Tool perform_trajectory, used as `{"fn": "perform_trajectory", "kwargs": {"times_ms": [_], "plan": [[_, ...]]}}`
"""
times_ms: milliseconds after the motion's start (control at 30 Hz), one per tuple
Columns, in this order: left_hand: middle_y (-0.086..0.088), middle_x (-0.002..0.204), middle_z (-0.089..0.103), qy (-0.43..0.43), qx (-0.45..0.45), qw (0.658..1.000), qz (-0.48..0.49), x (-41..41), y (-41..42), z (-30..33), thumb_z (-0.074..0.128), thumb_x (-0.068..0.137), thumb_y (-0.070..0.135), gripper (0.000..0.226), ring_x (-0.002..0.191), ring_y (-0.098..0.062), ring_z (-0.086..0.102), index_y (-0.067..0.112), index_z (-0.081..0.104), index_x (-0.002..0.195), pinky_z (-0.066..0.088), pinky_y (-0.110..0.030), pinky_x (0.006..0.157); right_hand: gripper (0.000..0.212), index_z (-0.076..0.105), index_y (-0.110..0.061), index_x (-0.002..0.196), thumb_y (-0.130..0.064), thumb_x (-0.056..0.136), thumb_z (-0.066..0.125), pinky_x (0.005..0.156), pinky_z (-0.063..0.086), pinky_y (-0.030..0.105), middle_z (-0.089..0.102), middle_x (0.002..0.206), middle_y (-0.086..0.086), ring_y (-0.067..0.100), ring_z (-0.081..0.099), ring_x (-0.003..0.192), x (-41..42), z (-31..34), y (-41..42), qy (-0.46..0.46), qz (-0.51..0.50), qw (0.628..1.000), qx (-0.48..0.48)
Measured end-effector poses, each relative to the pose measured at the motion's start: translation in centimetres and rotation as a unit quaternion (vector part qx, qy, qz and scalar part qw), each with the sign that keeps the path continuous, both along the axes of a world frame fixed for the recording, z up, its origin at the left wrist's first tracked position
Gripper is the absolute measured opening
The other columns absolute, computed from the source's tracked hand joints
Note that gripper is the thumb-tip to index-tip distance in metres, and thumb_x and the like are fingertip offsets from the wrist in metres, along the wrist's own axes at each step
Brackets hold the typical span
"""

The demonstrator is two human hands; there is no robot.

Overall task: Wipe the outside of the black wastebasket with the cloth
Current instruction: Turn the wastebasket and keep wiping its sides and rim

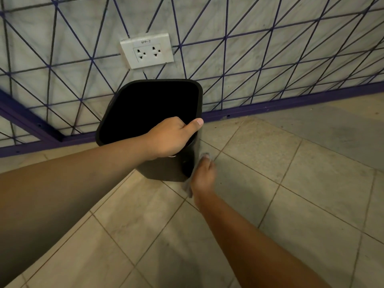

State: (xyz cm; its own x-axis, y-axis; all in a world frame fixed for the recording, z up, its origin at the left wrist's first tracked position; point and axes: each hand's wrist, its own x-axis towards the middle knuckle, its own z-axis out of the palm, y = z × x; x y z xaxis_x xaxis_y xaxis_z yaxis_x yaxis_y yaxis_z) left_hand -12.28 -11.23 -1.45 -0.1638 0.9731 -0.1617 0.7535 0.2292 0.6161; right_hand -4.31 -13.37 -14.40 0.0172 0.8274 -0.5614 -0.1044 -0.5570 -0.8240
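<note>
The black wastebasket (166,169) stands on the tiled floor close to the wall, its square opening facing up. My left hand (172,138) grips its near right rim, fingers curled inside and thumb along the outer edge. My right hand (204,175) presses a grey cloth (189,189) flat against the basket's right outer side, low down. Most of the cloth is hidden under that hand; only a strip shows beside the palm and fingertips. The hand looks blurred.
A white double wall socket (147,50) sits above the basket on a pale wall crossed with purple lines. A purple skirting board (291,103) runs along the wall's foot. Beige floor tiles (270,163) spread to the right and toward me.
</note>
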Motion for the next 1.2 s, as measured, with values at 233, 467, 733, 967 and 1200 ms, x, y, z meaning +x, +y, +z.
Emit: {"fn": "perform_trajectory", "kwargs": {"times_ms": [233, 467, 733, 967, 1200], "plan": [[0.000, 0.050, 0.041, 0.031, 0.055, 0.995, -0.074, -1.3, -1.0, 1.0, 0.052, 0.100, 0.050, 0.057, 0.047, -0.015, 0.043, 0.016, 0.044, 0.054, 0.035, -0.028, 0.053, 0.057, 0.038, -0.024, 0.160, -0.052, 0.112, 0.030, 0.121, 0.039, 0.050, 0.049, 0.154, 0.008, 0.029, 0.050, 0.141, 3.3, 0.7, -2.0, 0.014, -0.012, 0.999, -0.026], [0.000, 0.066, 0.057, 0.274, -0.007, 0.942, -0.193, -2.0, -4.0, 1.1, 0.030, 0.099, 0.063, 0.051, 0.061, -0.013, 0.056, 0.025, 0.052, 0.072, 0.035, -0.030, 0.058, 0.057, 0.032, -0.020, 0.163, -0.047, 0.113, 0.032, 0.124, 0.037, 0.053, 0.044, 0.159, 0.011, 0.030, 0.044, 0.147, 3.2, 2.0, -1.5, 0.037, -0.004, 0.997, 0.063], [-0.001, 0.057, 0.049, 0.181, 0.082, 0.968, -0.155, -2.3, -2.8, 3.8, 0.033, 0.106, 0.047, 0.054, 0.053, -0.015, 0.049, 0.017, 0.053, 0.066, 0.034, -0.032, 0.057, 0.068, 0.020, -0.032, 0.166, -0.057, 0.102, 0.024, 0.128, 0.016, 0.022, 0.023, 0.173, -0.002, 0.008, 0.016, 0.157, 3.2, 4.0, -3.7, -0.053, 0.015, 0.964, 0.260], [0.006, 0.050, 0.047, 0.112, 0.068, 0.984, -0.123, -2.7, -1.4, 5.4, 0.037, 0.108, 0.040, 0.056, 0.044, 0.000, 0.050, 0.020, 0.050, 0.057, 0.033, -0.014, 0.050, 0.065, -0.011, -0.043, 0.157, -0.062, 0.097, 0.005, 0.120, -0.016, 0.014, -0.016, 0.165, -0.029, -0.020, -0.033, 0.142, 1.0, 6.5, -3.0, -0.188, 0.190, 0.870, 0.414], [0.004, 0.049, 0.045, 0.092, 0.059, 0.986, -0.124, -2.4, -0.3, 5.8, 0.037, 0.109, 0.038, 0.059, 0.041, -0.003, 0.045, 0.017, 0.050, 0.055, 0.036, -0.015, 0.050, 0.073, 0.017, -0.025, 0.168, -0.055, 0.102, 0.010, 0.118, -0.011, 0.002, 0.009, 0.172, -0.018, 0.001, 0.000, 0.159, 0.0, 7.1, 0.0, -0.153, 0.130, 0.886, 0.418]]}}
